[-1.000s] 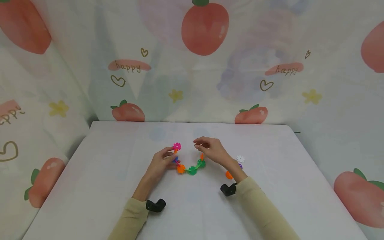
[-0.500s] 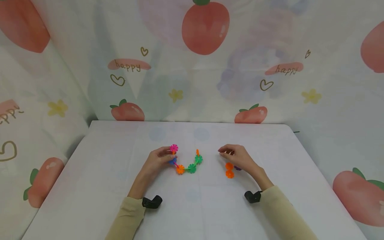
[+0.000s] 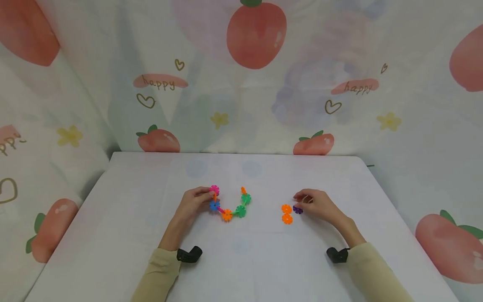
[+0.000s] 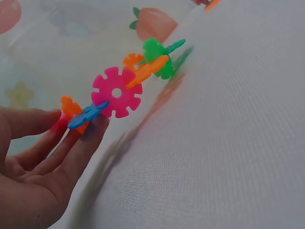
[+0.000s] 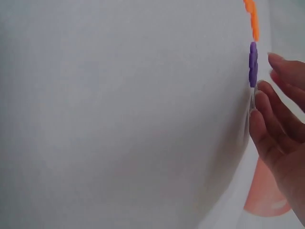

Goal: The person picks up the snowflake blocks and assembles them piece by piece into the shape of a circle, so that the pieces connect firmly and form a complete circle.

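My left hand (image 3: 191, 204) pinches one end of a curved chain of interlocked plastic snowflake discs. In the left wrist view, thumb and fingers meet around an orange disc (image 4: 70, 107) beside a blue disc (image 4: 86, 117) and a pink disc (image 4: 116, 92). Farther along are green discs (image 3: 240, 211), then an orange disc (image 3: 243, 191) at the free end. Over on the right, my right hand (image 3: 320, 204) reaches down with thumb and fingertips apart. Its fingertips touch a whitish disc (image 5: 252, 101), mostly hidden, next to a purple disc (image 3: 298, 210).
Two loose orange discs (image 3: 287, 219) lie left of the purple one on the white-covered table (image 3: 249, 264). A fruit-printed curtain (image 3: 241, 105) hangs behind the table and along its sides. Each wrist wears a black camera (image 3: 190, 254).
My right hand has moved right, away from the chain's free end, and down to the loose discs. My left hand has shifted slightly left, drawing the chain along with it.
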`<state>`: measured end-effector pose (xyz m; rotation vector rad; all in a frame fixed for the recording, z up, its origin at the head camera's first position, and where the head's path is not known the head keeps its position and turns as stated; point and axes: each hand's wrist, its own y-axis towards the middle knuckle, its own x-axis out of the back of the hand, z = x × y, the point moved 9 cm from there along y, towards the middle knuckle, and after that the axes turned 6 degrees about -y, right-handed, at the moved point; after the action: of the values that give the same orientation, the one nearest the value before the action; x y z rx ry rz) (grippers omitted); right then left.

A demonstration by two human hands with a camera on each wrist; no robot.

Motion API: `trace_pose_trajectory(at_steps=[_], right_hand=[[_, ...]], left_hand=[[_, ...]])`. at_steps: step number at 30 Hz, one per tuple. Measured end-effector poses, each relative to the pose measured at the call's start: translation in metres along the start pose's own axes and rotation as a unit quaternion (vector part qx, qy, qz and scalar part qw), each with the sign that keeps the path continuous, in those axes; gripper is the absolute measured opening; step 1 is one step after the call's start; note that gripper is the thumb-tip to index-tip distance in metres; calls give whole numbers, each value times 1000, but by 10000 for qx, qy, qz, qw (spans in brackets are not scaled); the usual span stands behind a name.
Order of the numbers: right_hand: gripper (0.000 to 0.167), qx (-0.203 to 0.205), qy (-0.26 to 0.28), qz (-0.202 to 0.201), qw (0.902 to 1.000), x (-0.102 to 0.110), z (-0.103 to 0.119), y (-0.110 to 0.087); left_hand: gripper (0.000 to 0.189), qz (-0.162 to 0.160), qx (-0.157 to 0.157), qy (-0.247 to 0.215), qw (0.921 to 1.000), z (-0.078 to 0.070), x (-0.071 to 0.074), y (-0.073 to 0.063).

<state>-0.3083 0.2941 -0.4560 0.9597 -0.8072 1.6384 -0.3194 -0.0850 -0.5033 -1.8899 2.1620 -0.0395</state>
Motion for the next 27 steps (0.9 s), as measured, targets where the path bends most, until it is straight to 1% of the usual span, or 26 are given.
trace_pose_trajectory(at_steps=[3,7,12,15,21,27], right_hand=[[27,-104,-36,102,9999,2,-6,-4],[31,-202,-50,224,9995,1,-12,-7],[30,-130,-47,299,9995,-2,-11,-8],[28,-78,-13,330,9994,-3,-7,-7],[21,52,54,187,9998,-3,1,-4],[16,181,251,-10,9995,-8,14,6]], left_hand=[[31,-52,24,-43,10000,2,0,0],[31,-120,57,24,9999,5,2,2],[31,-123,134,22,9998,10,2,5],[31,-133,149,-57,9998,12,2,6],[32,-145,155,-130,9997,11,1,4],[32,-68,173,-231,9996,12,0,5]])
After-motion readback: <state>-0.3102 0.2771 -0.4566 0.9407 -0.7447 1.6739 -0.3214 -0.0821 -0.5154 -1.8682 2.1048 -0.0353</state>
